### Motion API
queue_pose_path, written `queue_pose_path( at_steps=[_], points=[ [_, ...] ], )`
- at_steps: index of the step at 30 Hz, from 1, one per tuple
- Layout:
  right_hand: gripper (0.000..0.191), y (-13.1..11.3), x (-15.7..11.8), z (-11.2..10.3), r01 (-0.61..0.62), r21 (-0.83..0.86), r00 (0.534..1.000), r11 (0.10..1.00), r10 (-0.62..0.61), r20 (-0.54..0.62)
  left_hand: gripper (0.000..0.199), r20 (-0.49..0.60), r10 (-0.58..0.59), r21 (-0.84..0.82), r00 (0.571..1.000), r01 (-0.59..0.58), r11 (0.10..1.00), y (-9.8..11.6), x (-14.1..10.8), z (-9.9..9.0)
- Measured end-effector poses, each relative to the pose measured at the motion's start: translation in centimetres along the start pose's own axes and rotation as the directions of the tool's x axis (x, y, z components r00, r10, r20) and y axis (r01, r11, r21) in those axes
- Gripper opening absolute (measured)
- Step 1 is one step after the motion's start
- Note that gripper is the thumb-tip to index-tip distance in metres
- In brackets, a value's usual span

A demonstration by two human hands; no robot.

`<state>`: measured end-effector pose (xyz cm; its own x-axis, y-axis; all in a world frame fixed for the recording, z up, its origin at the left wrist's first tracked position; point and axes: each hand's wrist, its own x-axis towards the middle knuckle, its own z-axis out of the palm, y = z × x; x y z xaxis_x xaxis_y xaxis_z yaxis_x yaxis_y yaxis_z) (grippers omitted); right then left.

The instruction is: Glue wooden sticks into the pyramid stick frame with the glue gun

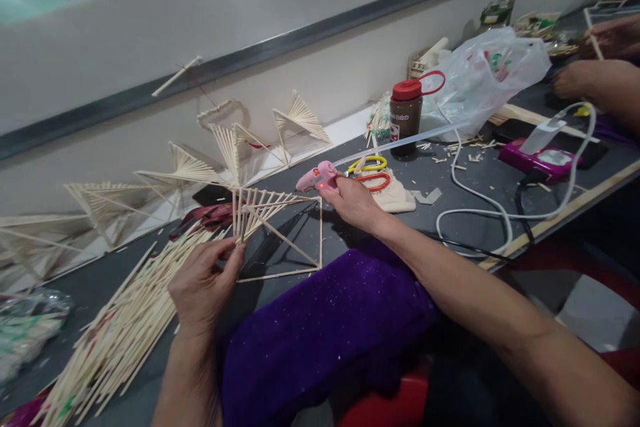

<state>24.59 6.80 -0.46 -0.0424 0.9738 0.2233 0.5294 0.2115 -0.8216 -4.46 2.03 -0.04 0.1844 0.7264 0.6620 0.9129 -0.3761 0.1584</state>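
My left hand [207, 284] pinches the near end of a frame built of thin wooden sticks [283, 240]. Slats fan across the frame's top edge, and its square base rests on the dark table. In my right hand [356, 202] is a pink glue gun [318, 178], its nozzle pointing left just above the frame's slats. A long translucent glue stick [395, 145] sticks out of the gun's back. Under and behind the gun lie scissors with yellow and red handles [373, 180] on a pale cloth [397, 194].
A pile of loose sticks [135, 314] spreads at left. Similar stick structures [185, 167] line the wall. Toward the right are a red-lidded bottle [406, 117], a plastic bag [480, 84], a purple power strip [540, 159] and a looping white cable [480, 204]. Another person's hands [585, 74] work at far right.
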Motion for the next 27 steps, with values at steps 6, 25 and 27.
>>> queue_pose_path(
  at_steps=[6,25,27],
  points=[
    [0.033,0.19,-0.11,0.26,0.016,0.012,0.999,1.000,-0.016,0.033,0.016,-0.004,0.013,-0.013,1.000,-0.013,1.000,0.01,0.07,-0.04],
    [0.034,0.36,0.06,0.29,0.003,-0.026,1.000,1.000,-0.002,0.028,0.015,-0.009,0.014,-0.019,1.000,-0.014,1.000,0.06,0.05,0.02],
    [0.031,0.27,0.04,0.12,0.001,-0.038,1.000,0.999,0.000,0.030,0.016,0.000,0.002,-0.019,1.000,-0.002,1.000,0.03,0.03,0.00]
  ],
)
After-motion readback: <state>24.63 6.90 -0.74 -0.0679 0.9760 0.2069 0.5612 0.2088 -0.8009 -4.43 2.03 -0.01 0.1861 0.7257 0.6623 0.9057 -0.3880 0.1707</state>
